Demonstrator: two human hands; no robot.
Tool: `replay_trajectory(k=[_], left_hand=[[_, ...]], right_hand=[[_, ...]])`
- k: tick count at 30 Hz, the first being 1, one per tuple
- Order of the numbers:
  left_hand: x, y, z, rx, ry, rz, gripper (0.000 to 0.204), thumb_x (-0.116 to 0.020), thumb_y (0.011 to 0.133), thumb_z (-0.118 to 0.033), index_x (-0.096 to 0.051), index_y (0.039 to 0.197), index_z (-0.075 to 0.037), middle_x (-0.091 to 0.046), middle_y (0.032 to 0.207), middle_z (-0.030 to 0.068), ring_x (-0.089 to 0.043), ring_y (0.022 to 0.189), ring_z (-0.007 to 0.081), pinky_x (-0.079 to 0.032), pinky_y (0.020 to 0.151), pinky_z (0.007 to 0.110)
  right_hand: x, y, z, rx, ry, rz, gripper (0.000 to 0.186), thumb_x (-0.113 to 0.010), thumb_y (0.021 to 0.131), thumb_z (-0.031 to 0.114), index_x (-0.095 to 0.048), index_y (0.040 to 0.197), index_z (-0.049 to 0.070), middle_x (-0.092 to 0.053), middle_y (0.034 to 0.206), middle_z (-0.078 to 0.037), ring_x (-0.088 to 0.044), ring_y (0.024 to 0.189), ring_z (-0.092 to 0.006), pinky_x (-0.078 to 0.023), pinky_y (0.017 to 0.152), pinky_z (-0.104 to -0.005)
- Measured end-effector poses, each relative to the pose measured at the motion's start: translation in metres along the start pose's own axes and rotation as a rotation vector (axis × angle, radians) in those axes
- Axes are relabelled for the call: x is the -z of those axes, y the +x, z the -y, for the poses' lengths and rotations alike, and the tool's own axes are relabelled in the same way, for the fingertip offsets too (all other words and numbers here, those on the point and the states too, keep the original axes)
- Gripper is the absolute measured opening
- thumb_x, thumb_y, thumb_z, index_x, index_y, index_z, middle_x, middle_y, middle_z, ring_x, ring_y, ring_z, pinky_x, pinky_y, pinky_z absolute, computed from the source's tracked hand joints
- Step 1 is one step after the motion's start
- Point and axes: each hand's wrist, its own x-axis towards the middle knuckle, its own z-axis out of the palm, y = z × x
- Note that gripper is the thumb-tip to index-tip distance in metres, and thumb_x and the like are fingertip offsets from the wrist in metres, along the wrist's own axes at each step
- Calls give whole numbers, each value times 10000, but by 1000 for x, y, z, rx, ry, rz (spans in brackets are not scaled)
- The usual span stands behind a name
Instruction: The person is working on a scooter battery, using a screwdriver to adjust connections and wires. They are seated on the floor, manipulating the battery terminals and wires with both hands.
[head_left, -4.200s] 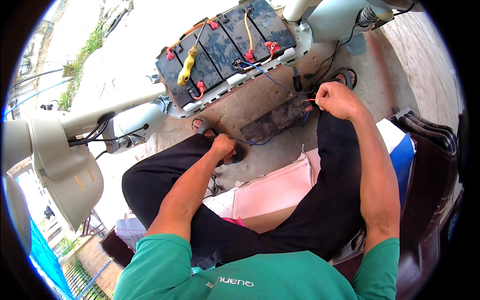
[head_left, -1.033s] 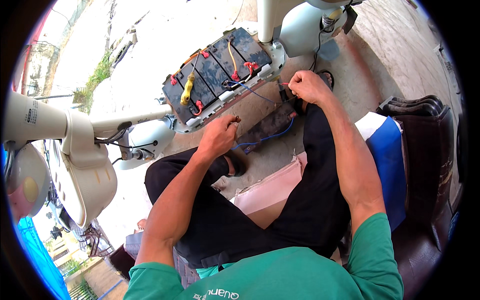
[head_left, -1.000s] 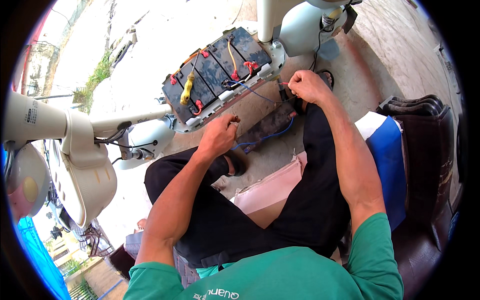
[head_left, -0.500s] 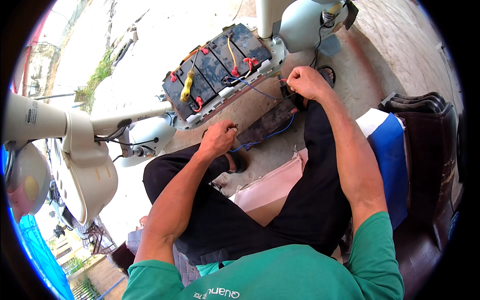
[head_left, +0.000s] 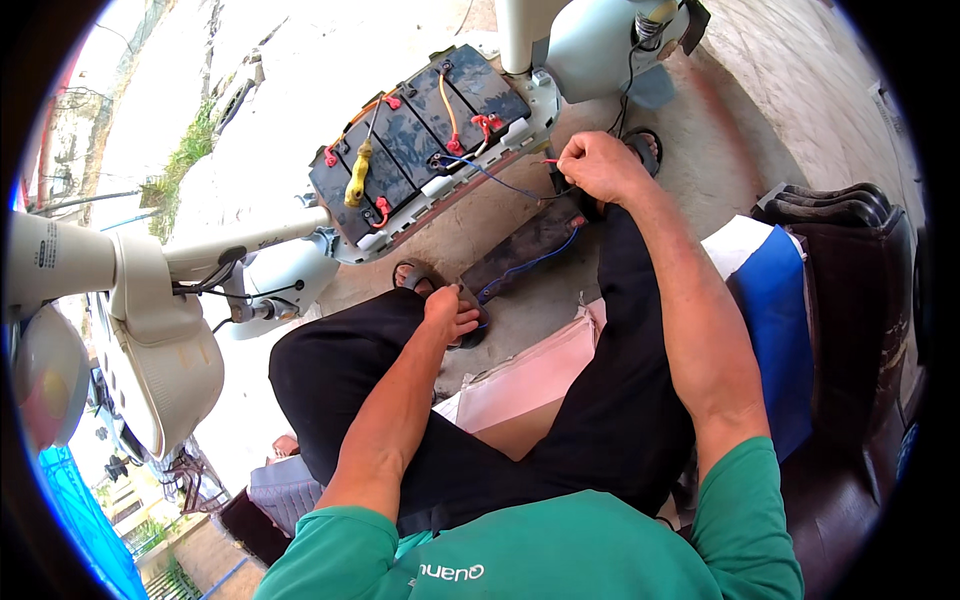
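Note:
My right hand (head_left: 600, 165) is pinched around a thin red-tipped piece (head_left: 547, 161), just off the near edge of a row of dark batteries (head_left: 405, 145). A thin blue wire (head_left: 500, 182) runs from that row toward this hand. My left hand (head_left: 452, 314) has its fingers curled in, and what they hold, if anything, is hidden. It is beside the end of a loose dark battery (head_left: 510, 245) on the ground, along which another blue wire (head_left: 540, 262) lies. Across the battery row rests a yellow-handled screwdriver (head_left: 357, 178), among red-capped terminals and orange leads.
The batteries sit in the footboard of a pale scooter lying on its side, its seat (head_left: 165, 370) at left. A pink-lined cardboard box (head_left: 525, 365) lies between my legs. At right stand a blue-and-white sheet (head_left: 775, 330) and a dark red padded seat (head_left: 855, 300).
My left hand has come down toward me, away from the battery row. My right hand keeps its pinch on the red-tipped piece. The whole view has shifted slightly.

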Motion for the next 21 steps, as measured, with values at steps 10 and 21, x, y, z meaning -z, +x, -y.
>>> replay_trajectory(k=[10,21], left_hand=[[-22,47,-15,167,-388,89,384,-434,1079,-321,-516,1387,-108,-589,1371,177,-573,1256,429,-367,1068,733],[-45,55,-24,3,-151,-64,373,-481,1026,-255,-571,1324,-51,-665,1261,149,-681,1079,389,-473,895,743]], right_hand=[[2,3,-1,1,-41,-2,210,-681,885,241,-732,918,40,-754,923,-128,-712,888,-272,-543,826,-388],[5,8,1,-29,-50,30,234,-641,913,275,-746,976,75,-766,1036,-137,-724,992,-321,-553,885,-415]])
